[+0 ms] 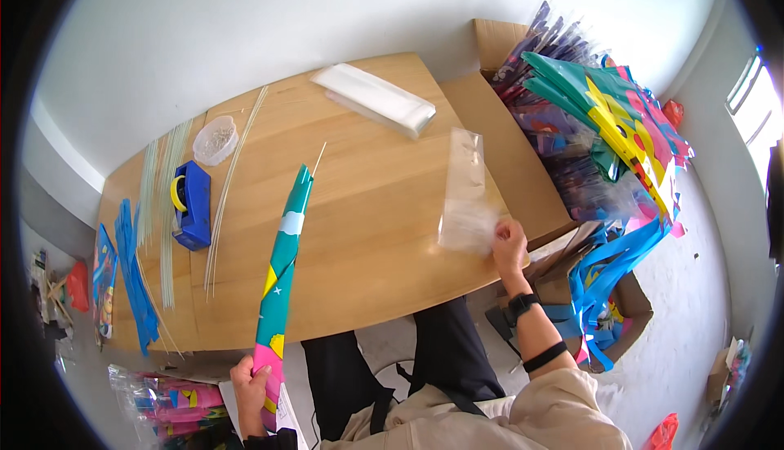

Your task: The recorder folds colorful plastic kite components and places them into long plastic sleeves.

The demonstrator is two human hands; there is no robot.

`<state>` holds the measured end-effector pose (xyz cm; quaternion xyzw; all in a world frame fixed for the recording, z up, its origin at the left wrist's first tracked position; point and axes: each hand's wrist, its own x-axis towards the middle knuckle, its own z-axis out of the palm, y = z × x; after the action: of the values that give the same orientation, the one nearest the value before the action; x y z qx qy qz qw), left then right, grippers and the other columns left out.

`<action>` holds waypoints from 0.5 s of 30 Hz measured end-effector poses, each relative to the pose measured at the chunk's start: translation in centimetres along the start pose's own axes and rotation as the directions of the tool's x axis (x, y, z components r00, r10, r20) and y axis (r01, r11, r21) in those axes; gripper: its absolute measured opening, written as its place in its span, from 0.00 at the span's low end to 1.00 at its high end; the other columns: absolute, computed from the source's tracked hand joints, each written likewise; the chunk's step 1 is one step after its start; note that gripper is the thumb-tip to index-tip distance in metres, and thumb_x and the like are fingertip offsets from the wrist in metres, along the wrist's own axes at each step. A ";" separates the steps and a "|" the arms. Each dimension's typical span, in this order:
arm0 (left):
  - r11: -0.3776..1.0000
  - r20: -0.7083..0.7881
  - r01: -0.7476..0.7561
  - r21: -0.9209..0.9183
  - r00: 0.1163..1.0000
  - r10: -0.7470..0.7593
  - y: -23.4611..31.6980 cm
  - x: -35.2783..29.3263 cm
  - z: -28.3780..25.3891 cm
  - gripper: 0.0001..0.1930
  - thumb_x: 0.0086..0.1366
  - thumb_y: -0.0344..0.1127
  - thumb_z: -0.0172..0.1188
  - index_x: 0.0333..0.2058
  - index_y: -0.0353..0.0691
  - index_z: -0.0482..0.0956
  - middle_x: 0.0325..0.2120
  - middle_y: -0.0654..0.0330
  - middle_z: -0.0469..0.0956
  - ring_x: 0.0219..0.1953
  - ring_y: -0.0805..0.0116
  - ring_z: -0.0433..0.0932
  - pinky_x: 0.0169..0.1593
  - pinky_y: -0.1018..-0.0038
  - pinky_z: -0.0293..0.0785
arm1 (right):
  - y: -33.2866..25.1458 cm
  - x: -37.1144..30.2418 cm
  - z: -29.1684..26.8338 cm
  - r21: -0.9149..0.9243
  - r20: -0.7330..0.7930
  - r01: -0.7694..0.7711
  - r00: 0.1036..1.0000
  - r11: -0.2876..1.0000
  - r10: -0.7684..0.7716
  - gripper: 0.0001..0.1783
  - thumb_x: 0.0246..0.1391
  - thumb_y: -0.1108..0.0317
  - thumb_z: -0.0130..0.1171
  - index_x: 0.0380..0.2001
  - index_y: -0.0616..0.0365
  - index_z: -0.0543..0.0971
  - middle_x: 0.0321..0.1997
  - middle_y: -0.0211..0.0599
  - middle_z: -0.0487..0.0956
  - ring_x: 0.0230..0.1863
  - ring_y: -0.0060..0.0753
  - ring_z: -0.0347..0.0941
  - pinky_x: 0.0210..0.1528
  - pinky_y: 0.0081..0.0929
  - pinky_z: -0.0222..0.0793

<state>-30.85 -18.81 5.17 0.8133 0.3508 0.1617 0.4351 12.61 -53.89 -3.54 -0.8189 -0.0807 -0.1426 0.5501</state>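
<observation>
- L hand (251, 391): fingers closed round the lower, pink end of the rolled sheet (278, 299), below the table's near edge; rest of roll slants up over the tabletop. Can't tell if it touches wood.
- R hand (510, 247): fingertips pinched tog. on the near right corner of the clear sleeve (463, 176), nr the table's R edge. Blur there, so can't tell how much film is caught, or one layer vs two.
- Risk: roll's held at one end only; if grip slackens it could prob. unwind or droop.
- Thin rod (320, 158) sticks out past the roll's top; could snag or pierce film if the two meet at a bad angle.
- Sleeve looks flimsy; tugging one corner too hard might tear it, or slide it off the table (384, 238).
- Further out: stack of sleeves (376, 99) at back, seems slippery, might fan out if knocked.
- L side: blue tape dispenser (193, 209), tub (216, 141) of small bits w/ no lid on; a stray elbow cd spill it.
- R side: big carton (510, 152), bright sheets (625, 123) heaped on top, prob. easy to topple if bumped.
</observation>
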 end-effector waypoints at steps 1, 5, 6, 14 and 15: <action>1.000 -0.004 -0.009 -0.001 1.000 0.009 -0.3 -0.4 -0.1 0.05 0.50 0.24 0.62 0.25 0.31 0.74 0.16 0.60 0.69 0.21 0.73 0.65 0.27 0.73 0.65 | 0.0 0.4 0.5 0.013 -0.029 0.015 0.999 1.000 -0.014 0.10 0.35 0.81 0.64 0.23 0.62 0.73 0.26 0.37 0.75 0.29 0.28 0.72 0.34 0.26 0.69; 0.998 0.019 -0.002 0.059 1.000 0.001 2.2 -1.9 -0.2 0.06 0.50 0.24 0.62 0.25 0.32 0.73 0.16 0.60 0.68 0.21 0.73 0.64 0.27 0.72 0.64 | -2.0 1.7 2.8 -0.366 -0.028 0.092 0.994 0.926 -0.109 0.24 0.36 0.75 0.69 0.39 0.60 0.72 0.44 0.43 0.74 0.42 0.43 0.72 0.43 0.34 0.69; 0.999 0.035 0.005 0.052 0.999 -0.007 1.9 -2.2 -0.2 0.06 0.50 0.24 0.62 0.25 0.32 0.73 0.16 0.60 0.68 0.21 0.73 0.64 0.27 0.72 0.64 | -2.4 2.0 3.1 -0.434 -0.143 0.067 0.980 0.898 -0.142 0.26 0.36 0.74 0.69 0.42 0.60 0.71 0.46 0.44 0.73 0.45 0.45 0.71 0.44 0.35 0.68; 0.993 0.068 0.115 -0.023 0.991 -0.114 2.1 -4.6 -1.1 0.04 0.51 0.23 0.61 0.26 0.31 0.75 0.18 0.61 0.72 0.22 0.76 0.68 0.29 0.76 0.67 | -6.4 -0.7 2.2 -0.249 0.042 0.269 0.963 0.930 -0.267 0.18 0.37 0.75 0.65 0.35 0.58 0.74 0.41 0.44 0.74 0.46 0.50 0.70 0.47 0.37 0.68; 0.993 0.102 0.117 -0.014 0.988 -0.115 1.6 -4.7 -1.6 0.04 0.51 0.22 0.61 0.26 0.30 0.76 0.18 0.61 0.73 0.22 0.76 0.69 0.29 0.76 0.68 | -7.0 -1.9 2.6 -0.249 0.155 0.389 0.920 0.887 -0.360 0.15 0.36 0.75 0.64 0.32 0.59 0.74 0.40 0.43 0.74 0.44 0.50 0.71 0.47 0.37 0.68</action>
<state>-34.34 -21.80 7.61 0.7942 0.3736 0.0984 0.4690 9.20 -48.75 1.05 -0.8625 -0.2454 -0.2129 0.3881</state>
